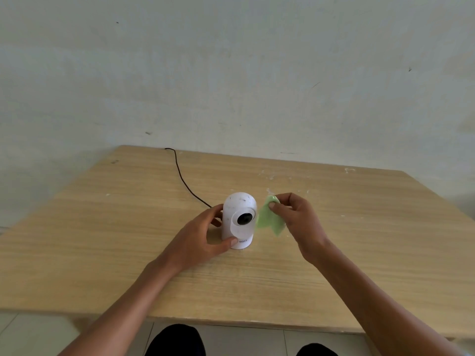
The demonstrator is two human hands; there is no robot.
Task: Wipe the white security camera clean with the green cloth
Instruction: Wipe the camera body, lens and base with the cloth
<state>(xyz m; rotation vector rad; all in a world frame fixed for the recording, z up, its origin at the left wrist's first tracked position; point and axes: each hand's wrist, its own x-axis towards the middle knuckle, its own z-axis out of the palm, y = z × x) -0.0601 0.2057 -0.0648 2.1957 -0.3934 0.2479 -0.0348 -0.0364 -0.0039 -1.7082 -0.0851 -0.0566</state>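
Observation:
The white security camera (239, 209) stands upright in the middle of the wooden table (128, 227), its dark lens facing me and small specks of dirt on its rounded top. My left hand (203, 235) grips its base, thumb on the front near the logo, fingers behind. My right hand (295, 217) pinches the green cloth (268, 219) between thumb and fingers just right of the camera. The cloth hangs loosely, close to the camera's right side; contact cannot be told.
A black cable (182, 181) runs from behind the camera across the table to its far edge by the pale wall. White flecks dot the tabletop at the back right. My knees show below the near table edge over a tiled floor.

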